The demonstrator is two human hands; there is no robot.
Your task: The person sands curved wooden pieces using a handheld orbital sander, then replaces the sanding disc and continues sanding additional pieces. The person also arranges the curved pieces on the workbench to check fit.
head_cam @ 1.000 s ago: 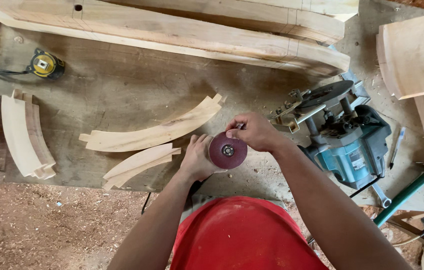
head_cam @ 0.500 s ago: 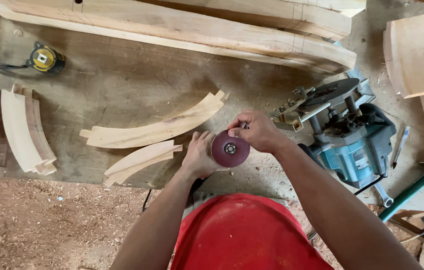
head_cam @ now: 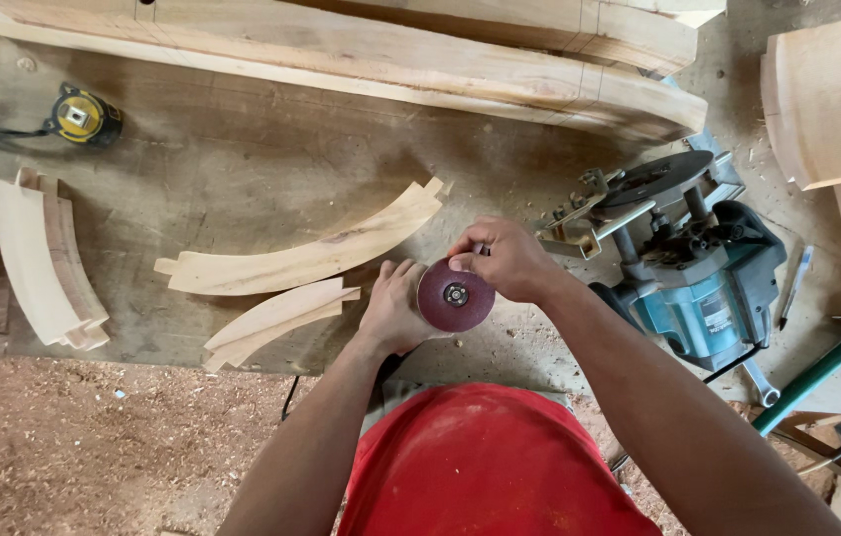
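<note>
Gripping a dark red sanding disc (head_cam: 455, 295) between both hands, the person holds it just above the near edge of the surface (head_cam: 242, 129), in front of the red shirt (head_cam: 485, 462). The left hand (head_cam: 395, 306) cups the disc from behind and from the left, fingers curled against its rim. The right hand (head_cam: 502, 260) closes over the top right edge, its fingers pinched on a small dark object at the rim; what that object is cannot be told.

Handling judgement: the disc looks thin, light and fairly stiff, with an abrasive face that resists slipping. Take hold at the rim or on the back, clear of the metal centre hub. It should tolerate firm finger pressure but could crease if bent.

Count of items in view:
- One sanding disc.
- Two curved wooden pieces (head_cam: 306, 253) lying just left of the left hand, one longer, one shorter.
- One stack of curved blanks (head_cam: 43, 263) at the left edge.
- One teal router (head_cam: 698, 283) lying on its side just right of the right hand.
- One yellow tape measure (head_cam: 81, 117) at far left.
- One green-handled hammer (head_cam: 817, 372) at right.
</note>
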